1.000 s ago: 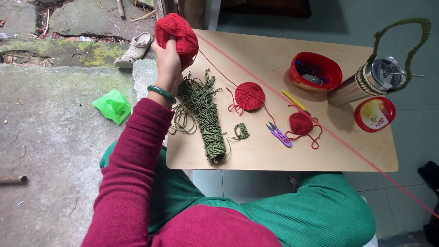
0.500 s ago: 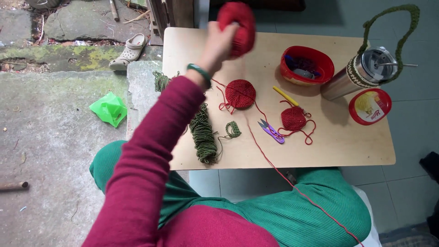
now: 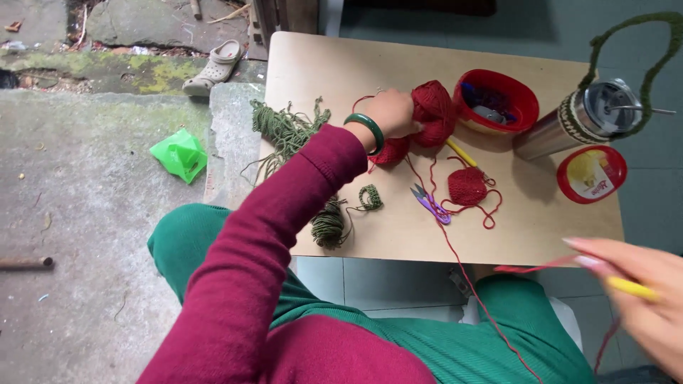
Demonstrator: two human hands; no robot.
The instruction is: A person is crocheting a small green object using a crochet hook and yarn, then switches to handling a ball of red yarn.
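Note:
My left hand point(image 3: 390, 114), with a green bangle on the wrist, grips a red yarn ball point(image 3: 435, 110) and rests it on the small wooden table point(image 3: 541, 227) next to a red bowl point(image 3: 498, 99). A red yarn strand point(image 3: 455, 256) runs from the ball down over the table's edge toward my lap. My right hand point(image 3: 637, 288), blurred at the lower right, holds a yellow crochet hook point(image 3: 632, 289) and a bit of red strand. A flat red crocheted round point(image 3: 393, 151) lies partly under my left hand. A second red crocheted piece point(image 3: 467, 186) lies beside purple scissors point(image 3: 431, 203).
A green yarn skein point(image 3: 288, 131) lies along the table's left edge, with a small green crocheted piece point(image 3: 370, 198) by it. A steel flask point(image 3: 569, 124) with a green knitted strap and a red lid point(image 3: 590, 173) stand at the right. A green bag point(image 3: 181, 153) and a sandal point(image 3: 217, 62) lie on the ground.
My left hand has swung the red yarn ball from the table's far left corner, through the air, down beside the red bowl. My right hand has come into view at lower right.

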